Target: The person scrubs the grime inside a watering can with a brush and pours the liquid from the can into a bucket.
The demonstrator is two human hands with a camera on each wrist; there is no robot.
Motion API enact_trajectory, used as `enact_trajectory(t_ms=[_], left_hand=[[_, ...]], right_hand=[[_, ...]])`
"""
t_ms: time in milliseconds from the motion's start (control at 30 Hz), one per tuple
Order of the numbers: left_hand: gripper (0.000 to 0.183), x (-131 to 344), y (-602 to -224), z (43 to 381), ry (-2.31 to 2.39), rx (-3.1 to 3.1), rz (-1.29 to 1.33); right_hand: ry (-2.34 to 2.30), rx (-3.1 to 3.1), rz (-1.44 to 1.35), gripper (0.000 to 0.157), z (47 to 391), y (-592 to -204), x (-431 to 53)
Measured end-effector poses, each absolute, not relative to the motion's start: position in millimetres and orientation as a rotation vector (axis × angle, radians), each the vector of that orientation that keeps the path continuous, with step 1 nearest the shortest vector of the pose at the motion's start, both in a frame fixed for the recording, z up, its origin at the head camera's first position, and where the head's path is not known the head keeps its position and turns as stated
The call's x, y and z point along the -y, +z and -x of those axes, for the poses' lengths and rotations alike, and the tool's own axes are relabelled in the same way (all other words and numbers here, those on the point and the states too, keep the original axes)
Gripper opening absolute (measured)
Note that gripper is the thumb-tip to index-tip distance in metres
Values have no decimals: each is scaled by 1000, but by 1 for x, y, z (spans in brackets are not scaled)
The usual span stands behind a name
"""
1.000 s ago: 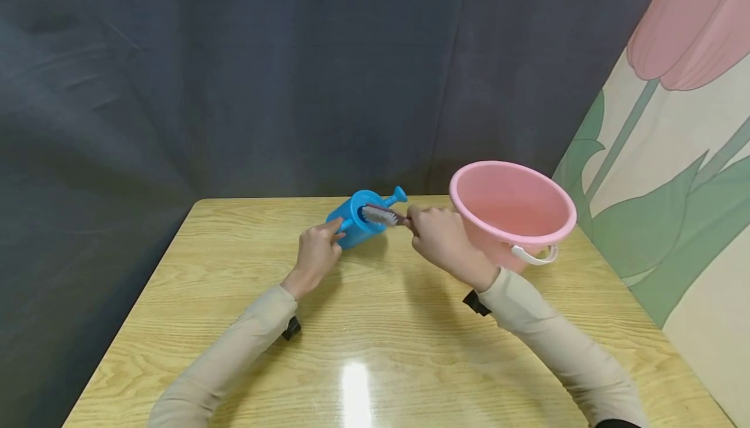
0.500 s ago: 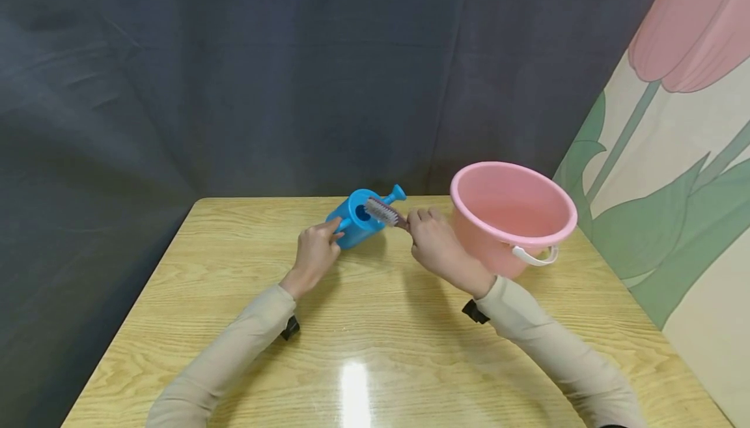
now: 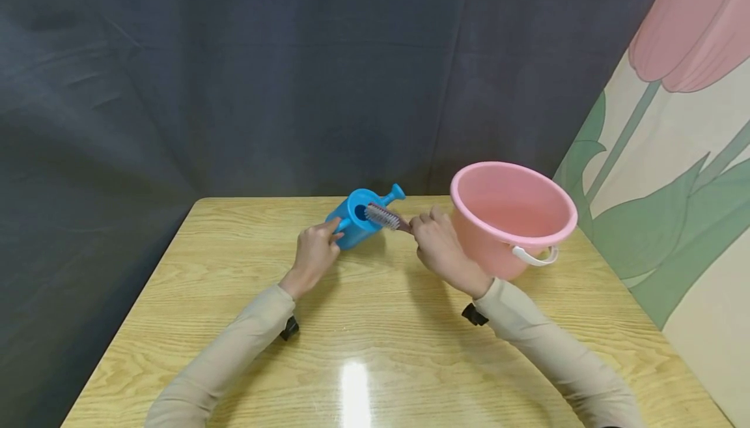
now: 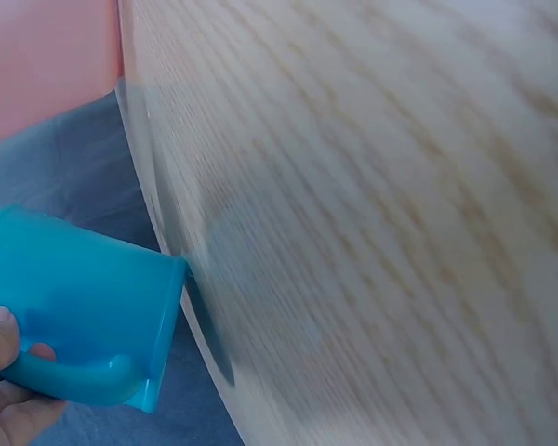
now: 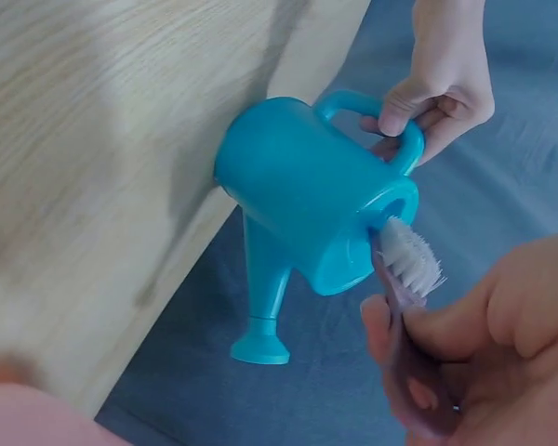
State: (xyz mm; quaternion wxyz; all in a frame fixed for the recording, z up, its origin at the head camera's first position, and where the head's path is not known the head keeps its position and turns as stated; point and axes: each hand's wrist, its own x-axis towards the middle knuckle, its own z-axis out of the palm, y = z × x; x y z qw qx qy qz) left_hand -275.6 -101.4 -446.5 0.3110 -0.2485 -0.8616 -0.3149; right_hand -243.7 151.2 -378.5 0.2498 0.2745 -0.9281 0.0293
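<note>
A small blue watering can [image 3: 355,227] is tipped toward the right at the far side of the table, its spout [image 5: 264,316] ending in a flared rose. My left hand [image 3: 315,253] grips its handle [image 4: 84,377], fingers curled round it. In my right hand [image 3: 443,249] is a scrub brush [image 5: 407,279] with white bristles and a purple-brown handle, pinched between thumb and fingers. The brush head lies right at the can's top opening [image 5: 377,221], its tip at the hole's edge in the right wrist view. The inside of the can is mostly hidden.
A pink bucket [image 3: 489,255] with a white handle [image 3: 534,258] stands right of my right hand. The wood-grain table [image 3: 246,245] meets a dark curtain [image 3: 316,76] behind and a tulip-painted wall [image 3: 674,206] on the right.
The brush head rose out of the can's opening, then dipped slightly back toward it. The left hand and watering can stayed almost still.
</note>
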Motion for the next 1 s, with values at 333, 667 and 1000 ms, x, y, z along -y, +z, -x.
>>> enact_trajectory(t_ms=[333, 667, 1000], left_hand=[[26, 102, -448, 275, -848, 2302, 642], [25, 103, -448, 277, -846, 2302, 650], [29, 104, -448, 276, -847, 2293, 656]], right_hand=[[227, 2634, -577, 18, 244, -381, -151], [334, 2697, -510, 11, 244, -384, -151], [417, 2703, -555, 5, 245, -392, -152]])
